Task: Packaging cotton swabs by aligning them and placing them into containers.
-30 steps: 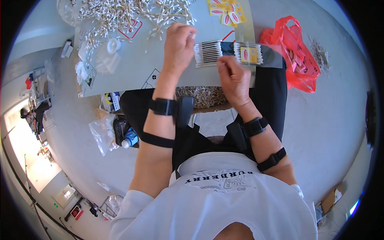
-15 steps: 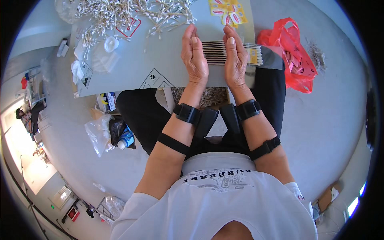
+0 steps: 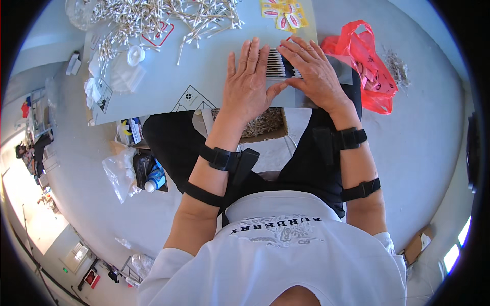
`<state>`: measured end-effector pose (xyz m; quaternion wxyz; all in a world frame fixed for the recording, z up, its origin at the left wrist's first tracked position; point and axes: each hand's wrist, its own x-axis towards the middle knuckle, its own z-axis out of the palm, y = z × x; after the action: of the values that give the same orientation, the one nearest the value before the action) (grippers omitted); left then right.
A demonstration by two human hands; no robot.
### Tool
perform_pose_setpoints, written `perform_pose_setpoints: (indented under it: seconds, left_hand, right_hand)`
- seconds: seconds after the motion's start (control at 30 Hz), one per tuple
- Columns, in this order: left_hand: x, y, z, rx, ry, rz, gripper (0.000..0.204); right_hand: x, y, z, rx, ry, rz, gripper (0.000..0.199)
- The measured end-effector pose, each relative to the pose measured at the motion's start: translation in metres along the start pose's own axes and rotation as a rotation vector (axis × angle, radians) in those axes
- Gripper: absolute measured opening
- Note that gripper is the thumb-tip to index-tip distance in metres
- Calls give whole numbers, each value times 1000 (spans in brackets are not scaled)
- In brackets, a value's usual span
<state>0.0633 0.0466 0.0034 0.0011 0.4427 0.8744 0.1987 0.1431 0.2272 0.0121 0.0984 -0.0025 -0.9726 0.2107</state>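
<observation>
A row of cotton swabs (image 3: 275, 65) lies side by side near the table's front edge, partly covered by my hands. Palm down, my left hand (image 3: 246, 84) rests flat at the row's left end with its fingers stretched out. From the right, my right hand (image 3: 316, 74) lies over the other end of the row, fingers extended and slanting to the left. Its thumb comes close to my left thumb. Between the hands, a dark patch shows beside the swabs. What lies under my palms is hidden.
Loose cotton swabs (image 3: 138, 23) are heaped at the table's far left, by a round white lid (image 3: 135, 56). Yellow packets (image 3: 293, 19) lie at the back right. A red plastic bag (image 3: 377, 81) is right of the table; a cardboard box (image 3: 273, 135) of swabs stands below its front edge.
My hands have turned from upright, facing palms to palms down over the swabs. My right forearm has swung outward to the right. The view has shifted slightly.
</observation>
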Motion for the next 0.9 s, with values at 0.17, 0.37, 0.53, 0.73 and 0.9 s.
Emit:
perform_pose_setpoints:
  seconds: [0.17,0.37,0.53,0.73,0.9]
  left_hand:
    - [-6,2,11,20,-26,-46,85]
    - [-6,1,12,27,-45,-33,80]
    - [-7,0,13,50,-71,-49,81]
    - [-4,7,18,55,-90,-63,80]
    - [1,18,25,6,-95,-37,79]
  right_hand:
    - [-1,7,14,-61,19,-37,59]
    - [-7,15,21,15,37,-52,53]
    - [-32,17,25,-28,237,238,61]
    - [-39,18,28,-69,85,253,66]
    - [-39,20,32,-7,104,260,66]
